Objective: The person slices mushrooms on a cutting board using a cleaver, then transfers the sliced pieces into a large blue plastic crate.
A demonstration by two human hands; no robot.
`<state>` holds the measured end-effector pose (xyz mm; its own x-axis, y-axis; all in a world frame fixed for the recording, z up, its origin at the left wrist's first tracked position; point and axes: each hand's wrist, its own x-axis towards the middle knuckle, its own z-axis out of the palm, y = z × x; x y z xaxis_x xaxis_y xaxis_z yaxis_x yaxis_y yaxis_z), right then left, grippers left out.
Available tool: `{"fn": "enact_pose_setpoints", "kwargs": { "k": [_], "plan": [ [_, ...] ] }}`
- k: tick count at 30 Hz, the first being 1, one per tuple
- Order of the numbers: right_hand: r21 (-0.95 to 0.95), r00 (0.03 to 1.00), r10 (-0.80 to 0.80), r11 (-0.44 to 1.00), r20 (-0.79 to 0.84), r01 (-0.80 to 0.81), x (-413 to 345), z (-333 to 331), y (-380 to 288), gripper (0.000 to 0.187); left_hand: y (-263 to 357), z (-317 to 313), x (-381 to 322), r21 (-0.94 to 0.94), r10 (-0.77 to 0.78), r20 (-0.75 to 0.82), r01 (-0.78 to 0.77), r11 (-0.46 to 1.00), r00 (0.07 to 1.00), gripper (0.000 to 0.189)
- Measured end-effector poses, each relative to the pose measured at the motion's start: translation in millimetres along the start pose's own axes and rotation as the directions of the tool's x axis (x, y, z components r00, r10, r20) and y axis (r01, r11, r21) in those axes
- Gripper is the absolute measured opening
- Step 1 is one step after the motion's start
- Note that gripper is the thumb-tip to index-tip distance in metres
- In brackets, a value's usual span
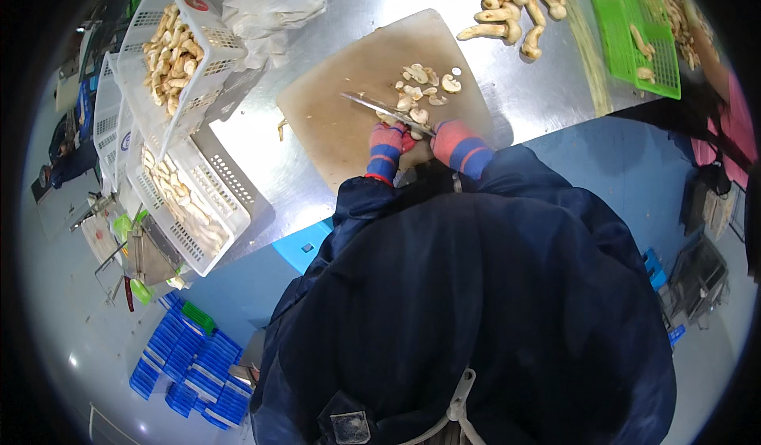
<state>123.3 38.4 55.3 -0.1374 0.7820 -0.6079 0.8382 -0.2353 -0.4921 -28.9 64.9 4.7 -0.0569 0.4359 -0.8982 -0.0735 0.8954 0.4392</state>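
My right hand (455,142), in a red and blue striped glove, is shut on a knife (374,105) whose blade points up and left across the cutting board (321,118). My left hand (389,142), gloved alike, rests with curled fingers beside the blade, near a piece of mushroom (418,135); whether it grips a piece is hidden. Sliced mushroom pieces (416,74) lie just beyond the blade on the board. A small round white thing (456,71) lies by them. Whole long-stemmed mushrooms (499,14) are heaped past the board's upper right corner.
White perforated baskets of mushrooms (223,38) (238,225) stand on the left of the metal table (255,130). Crumpled white plastic (261,17) lies beyond them. A green basket (624,35) stands at the right, near a person in pink (737,124). A blue stool (297,246) is below the table edge.
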Motion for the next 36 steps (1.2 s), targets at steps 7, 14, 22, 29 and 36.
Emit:
{"fn": "enact_pose_setpoints", "kwargs": {
  "k": [7, 14, 22, 29, 36],
  "plan": [
    [0.020, 0.977, -0.091, 0.995, -0.194, 0.097, -7.8, -7.3, 5.1, 0.024, -17.3, -67.0, -43.1, -0.613, 0.340, 0.425, -0.010, 0.790, 0.838, 0.040],
    [-0.007, 0.984, -0.017, 1.000, -0.175, 0.016, -2.2, 17.0, -2.8, 0.022, 149.5, -233.8, -36.1, -0.964, 0.642, 0.230, 0.083, 0.251, 0.731, 0.037],
    [-0.079, 0.993, 0.095, 0.993, 0.077, -0.089, -26.5, -13.1, -7.3, 0.022, 281.5, -152.9, -43.7, -0.190, 0.784, -0.068, -0.780, 0.597, 0.617, 0.044],
    [-0.007, 0.994, -0.012, 1.000, 0.107, 0.013, -32.2, -10.1, 20.7, 0.023, 146.7, 163.2, 4.7, 0.660, 0.562, 0.690, -0.715, -0.229, 0.457, 0.040],
    [0.093, 0.981, -0.190, 0.977, -0.026, 0.192, -24.7, 1.7, 22.0, 0.015, 125.4, 183.2, 31.4, 0.673, 0.592, 0.685, -0.679, -0.293, 0.424, 0.035]
  ]
}}
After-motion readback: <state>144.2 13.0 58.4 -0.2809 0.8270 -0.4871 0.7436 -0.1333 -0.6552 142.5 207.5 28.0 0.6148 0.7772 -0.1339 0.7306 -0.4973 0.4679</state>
